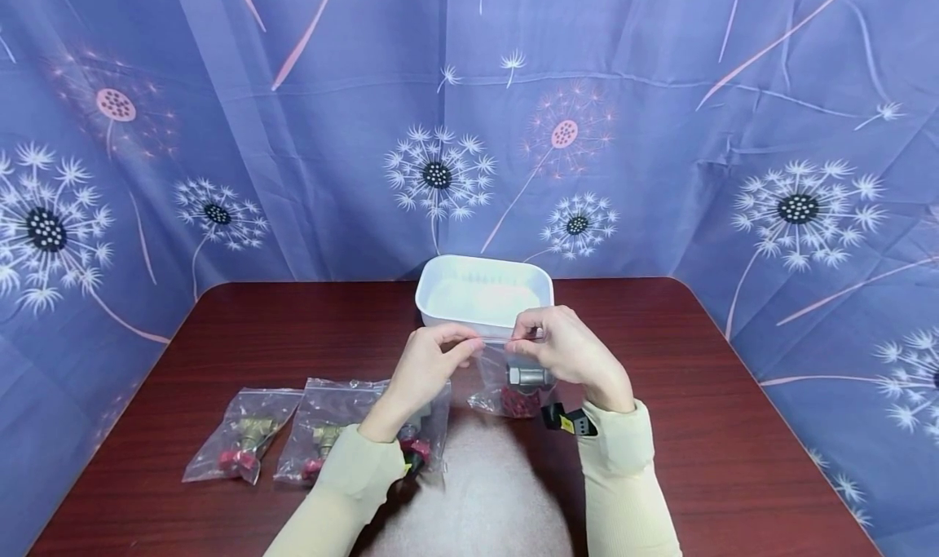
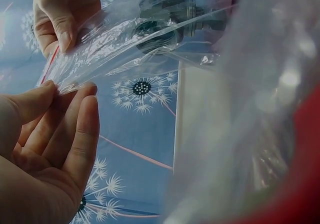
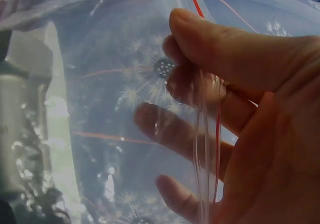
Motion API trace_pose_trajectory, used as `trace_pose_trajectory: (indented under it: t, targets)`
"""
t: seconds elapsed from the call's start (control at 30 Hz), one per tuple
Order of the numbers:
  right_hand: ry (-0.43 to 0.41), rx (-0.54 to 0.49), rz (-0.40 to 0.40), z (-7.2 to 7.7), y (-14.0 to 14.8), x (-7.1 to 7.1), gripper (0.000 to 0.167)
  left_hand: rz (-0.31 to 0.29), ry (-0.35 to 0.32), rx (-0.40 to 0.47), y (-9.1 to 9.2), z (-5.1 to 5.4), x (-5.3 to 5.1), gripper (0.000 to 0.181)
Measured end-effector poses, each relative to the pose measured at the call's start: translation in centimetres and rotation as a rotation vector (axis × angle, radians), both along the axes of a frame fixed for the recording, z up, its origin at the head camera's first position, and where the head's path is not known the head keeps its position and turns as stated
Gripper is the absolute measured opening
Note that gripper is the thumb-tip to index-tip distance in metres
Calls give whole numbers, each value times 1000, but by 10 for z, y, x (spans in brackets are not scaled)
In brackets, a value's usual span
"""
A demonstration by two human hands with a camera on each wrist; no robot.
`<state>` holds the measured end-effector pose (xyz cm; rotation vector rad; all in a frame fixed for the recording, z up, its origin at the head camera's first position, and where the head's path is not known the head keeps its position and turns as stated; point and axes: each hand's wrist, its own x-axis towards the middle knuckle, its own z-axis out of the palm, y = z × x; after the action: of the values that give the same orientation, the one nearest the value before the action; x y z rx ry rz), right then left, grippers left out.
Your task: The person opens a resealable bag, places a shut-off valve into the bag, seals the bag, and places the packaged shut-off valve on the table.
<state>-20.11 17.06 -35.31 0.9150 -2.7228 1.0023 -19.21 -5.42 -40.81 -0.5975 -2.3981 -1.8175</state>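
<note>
A clear zip bag (image 1: 490,371) hangs upright between the two hands over the table. Inside it are a grey metal valve (image 1: 530,376) and a red part (image 1: 521,402) at the bottom. My left hand (image 1: 431,363) pinches the bag's top edge on the left side. On the right side, my right hand (image 1: 570,349) pinches that same edge between thumb and fingers. A red line runs along the bag's seal (image 3: 218,134) in the right wrist view. From the left wrist view, the valve (image 2: 162,21) shows blurred through the plastic.
Behind the hands stands a white plastic tub (image 1: 484,267). Left on the brown table (image 1: 697,426) lie a bag with a brass valve (image 1: 242,439) and further bags (image 1: 345,394), partly hidden by the left forearm. A patterned curtain (image 1: 330,174) hangs beyond the table.
</note>
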Motion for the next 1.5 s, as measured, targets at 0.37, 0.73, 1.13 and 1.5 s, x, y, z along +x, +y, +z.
trace_pose_trajectory:
  t: [0.37,0.73,1.13,1.5]
  targets:
    - [-95,53,-54,2,7,1,22,-11,-3,23,0,-2,-1,10]
    - [-19,9,5,-3,8,-3,27,24,-41,20,4,15,10,10]
    - [-29,-4,28,-7,11,-4,29,1,-19,23,-1,-2,-2,11]
    - [-97,32,-4,-3,13,-4,26,-9,23,-15,-2,1,-1,11]
